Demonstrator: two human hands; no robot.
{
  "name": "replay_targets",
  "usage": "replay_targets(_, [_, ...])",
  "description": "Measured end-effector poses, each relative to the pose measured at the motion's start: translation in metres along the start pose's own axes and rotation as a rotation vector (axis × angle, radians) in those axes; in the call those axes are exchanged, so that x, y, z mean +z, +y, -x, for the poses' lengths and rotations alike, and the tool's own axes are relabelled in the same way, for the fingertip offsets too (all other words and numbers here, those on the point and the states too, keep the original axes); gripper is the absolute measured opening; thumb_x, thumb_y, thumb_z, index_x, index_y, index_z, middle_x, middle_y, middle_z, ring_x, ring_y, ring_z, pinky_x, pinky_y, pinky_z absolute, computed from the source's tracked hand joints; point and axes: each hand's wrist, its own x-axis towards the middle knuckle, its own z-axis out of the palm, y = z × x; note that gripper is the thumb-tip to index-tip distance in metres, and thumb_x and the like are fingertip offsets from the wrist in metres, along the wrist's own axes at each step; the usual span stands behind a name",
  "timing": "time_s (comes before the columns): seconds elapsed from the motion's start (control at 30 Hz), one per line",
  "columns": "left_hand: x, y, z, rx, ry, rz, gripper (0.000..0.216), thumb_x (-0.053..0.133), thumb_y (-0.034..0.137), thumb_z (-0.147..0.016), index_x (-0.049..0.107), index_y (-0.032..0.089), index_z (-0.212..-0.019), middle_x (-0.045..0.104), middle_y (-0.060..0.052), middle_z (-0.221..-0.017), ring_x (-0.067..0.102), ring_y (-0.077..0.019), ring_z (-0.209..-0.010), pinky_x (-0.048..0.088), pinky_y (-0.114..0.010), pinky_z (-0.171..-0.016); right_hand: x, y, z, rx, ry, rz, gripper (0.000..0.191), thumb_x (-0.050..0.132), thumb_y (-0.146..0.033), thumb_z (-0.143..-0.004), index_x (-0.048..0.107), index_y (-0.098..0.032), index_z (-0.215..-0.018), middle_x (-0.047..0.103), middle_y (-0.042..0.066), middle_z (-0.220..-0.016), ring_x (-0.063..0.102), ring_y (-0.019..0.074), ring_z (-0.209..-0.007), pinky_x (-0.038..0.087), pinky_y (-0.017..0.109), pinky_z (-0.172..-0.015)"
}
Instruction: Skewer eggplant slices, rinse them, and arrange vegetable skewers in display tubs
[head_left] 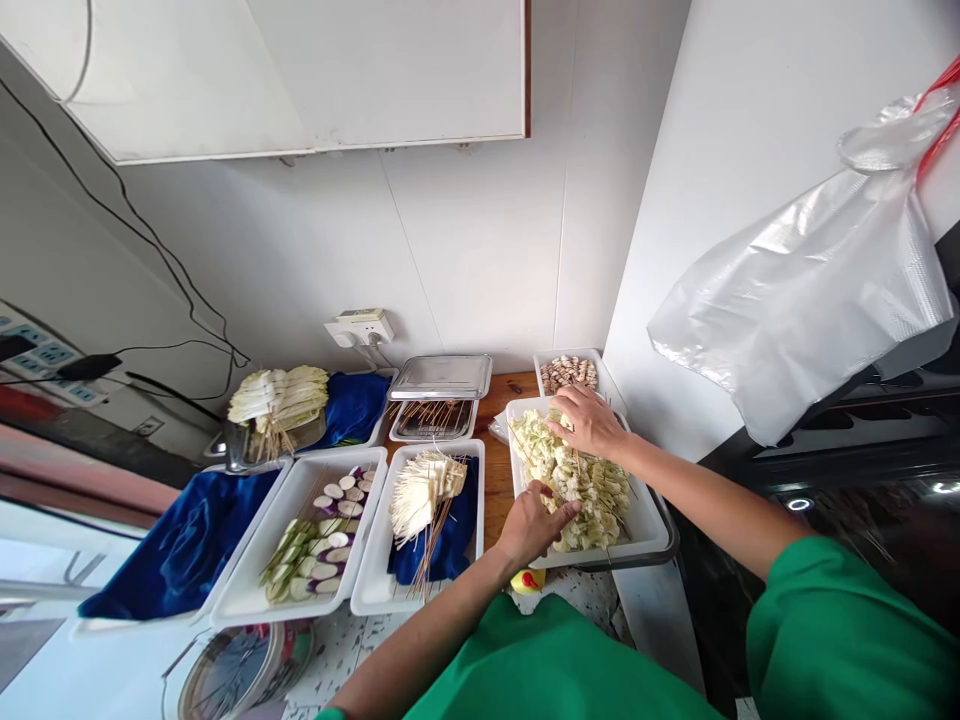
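Cauliflower skewers (585,510) are heaped in a white tray (646,517), just right of a bare strip of wooden tabletop (497,490), with both hands set on the heap. The near left edge is touched by the left hand (531,525), its thumb spread apart from the index finger; the far part is covered by the right hand (590,422), its fingers bent over the florets, and whether anything is clamped there cannot be told. Florets could be snapped off if the heap were pressed hard, and skewers could be snagged on one another if one were pulled sideways, since they are piled closely. The tray, by whose right side a dark rim (673,540) is shown, might be tilted if its edge were leaned upon. The heap's long axis is judged to be laid front to back, away from the body, along the tray's length; a few thin stick ends are seen toward the right, but most sticks are hidden, so no common direction can be given.
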Motion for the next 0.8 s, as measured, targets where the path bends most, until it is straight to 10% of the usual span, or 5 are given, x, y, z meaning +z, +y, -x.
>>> replay_targets(0.17, [0.002, -0.011, -0.002, -0.004, -0.033, -0.033, 0.065, 0.058, 0.067, -0.078, 0.046, 0.014, -0.114, 0.067, -0.004, -0.064, 0.05, -0.0123, -0.037, 0.037, -0.022, -0.039, -0.013, -0.028, 0.03, 0.247, 0.233, 0.023, 0.033, 0.06, -0.04, -0.088, 0.057, -0.014, -0.108, 0.055, 0.018, -0.12, 0.05, 0.0306, -0.115, 0.046, 0.042, -0.093])
replay_targets(0.4, [-0.001, -0.006, 0.0, 0.016, 0.03, -0.147, 0.063, 0.066, 0.063, -0.074, 0.055, 0.015, -0.113, 0.07, -0.007, -0.072, 0.063, -0.0183, -0.056, 0.045, -0.025, -0.053, -0.01, -0.043, 0.065, 0.54, -0.198, -0.218, 0.032, 0.057, -0.033, -0.09, 0.052, -0.02, -0.061, 0.055, -0.002, -0.057, 0.048, 0.012, -0.051, 0.032, 0.025, -0.051])
replay_targets(0.8, [-0.005, -0.008, -0.014, 0.08, -0.003, -0.065, 0.049, 0.046, 0.065, -0.086, 0.055, 0.018, -0.093, 0.065, -0.001, -0.058, 0.048, -0.0112, -0.033, 0.036, -0.022, -0.038, -0.012, -0.039, 0.066, 0.645, -0.091, -0.043, 0.037, 0.039, -0.029, -0.096, 0.053, -0.019, -0.064, 0.05, 0.0, -0.05, 0.04, 0.0115, -0.046, 0.024, 0.026, -0.052])
